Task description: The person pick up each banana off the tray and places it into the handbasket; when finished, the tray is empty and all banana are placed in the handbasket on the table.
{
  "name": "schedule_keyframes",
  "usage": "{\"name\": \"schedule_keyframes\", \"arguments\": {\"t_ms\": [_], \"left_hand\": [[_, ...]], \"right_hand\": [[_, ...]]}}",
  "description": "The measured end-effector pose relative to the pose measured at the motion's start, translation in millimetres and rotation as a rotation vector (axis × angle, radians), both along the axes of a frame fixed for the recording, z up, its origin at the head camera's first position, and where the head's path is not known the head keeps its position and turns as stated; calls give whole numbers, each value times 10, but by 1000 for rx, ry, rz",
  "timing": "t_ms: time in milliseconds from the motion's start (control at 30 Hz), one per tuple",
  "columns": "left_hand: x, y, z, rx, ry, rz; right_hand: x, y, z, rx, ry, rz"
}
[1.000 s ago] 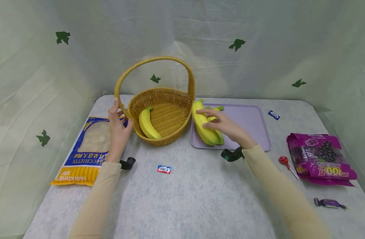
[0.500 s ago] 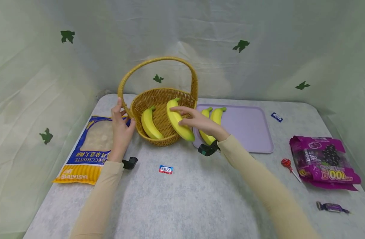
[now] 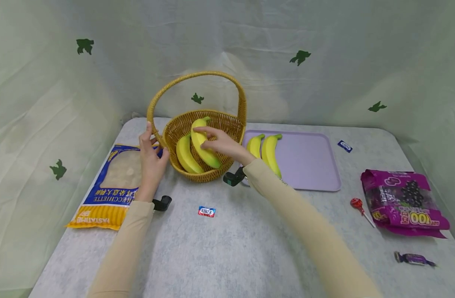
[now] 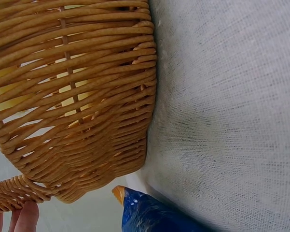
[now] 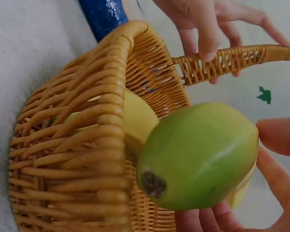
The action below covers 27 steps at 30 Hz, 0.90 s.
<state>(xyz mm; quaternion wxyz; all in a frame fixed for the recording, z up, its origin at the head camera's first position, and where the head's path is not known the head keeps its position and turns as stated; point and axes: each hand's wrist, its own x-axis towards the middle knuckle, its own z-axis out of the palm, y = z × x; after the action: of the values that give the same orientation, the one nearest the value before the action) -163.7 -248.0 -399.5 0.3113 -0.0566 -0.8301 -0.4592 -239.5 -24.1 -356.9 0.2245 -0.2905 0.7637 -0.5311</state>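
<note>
Held banana (image 3: 204, 153) reaches the basket (image 3: 203, 177)

On the desk (image 3: 175, 252), the wicker basket stands upright beside the lilac tray (image 3: 305, 161). A pasta bag (image 3: 108, 194) lies to its left, a purple sweets bag (image 3: 404, 203) well to the right of the tray. The left hand (image 3: 152, 159) grips the lower end of the basket's handle (image 3: 190, 75), as it does a second earlier. The right hand (image 3: 225, 145) pinches the held banana between thumb and fingers, having carried it from above the tray, across the rim, to within the basket's mouth. It is next to the banana already inside (image 3: 186, 155); whether they touch is unclear. Two tray bananas (image 3: 271, 151) remain side by side, so the transfer looks nearly half done. A lollipop (image 3: 357, 203) lies untouched.
</note>
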Motion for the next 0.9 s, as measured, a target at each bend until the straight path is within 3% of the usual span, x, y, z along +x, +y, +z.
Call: {"name": "schedule_keyframes", "arguments": {"t_ms": [267, 533, 900], "left_hand": [[-14, 8, -19, 15, -17, -7], [11, -2, 6, 7, -25, -16], [19, -60, 17, -4, -12, -52]], "right_hand": [[-55, -168, -119, 90, -13, -64], [-94, -255, -282, 178, -11, -33], [-50, -304, -257, 295, 37, 65]]}}
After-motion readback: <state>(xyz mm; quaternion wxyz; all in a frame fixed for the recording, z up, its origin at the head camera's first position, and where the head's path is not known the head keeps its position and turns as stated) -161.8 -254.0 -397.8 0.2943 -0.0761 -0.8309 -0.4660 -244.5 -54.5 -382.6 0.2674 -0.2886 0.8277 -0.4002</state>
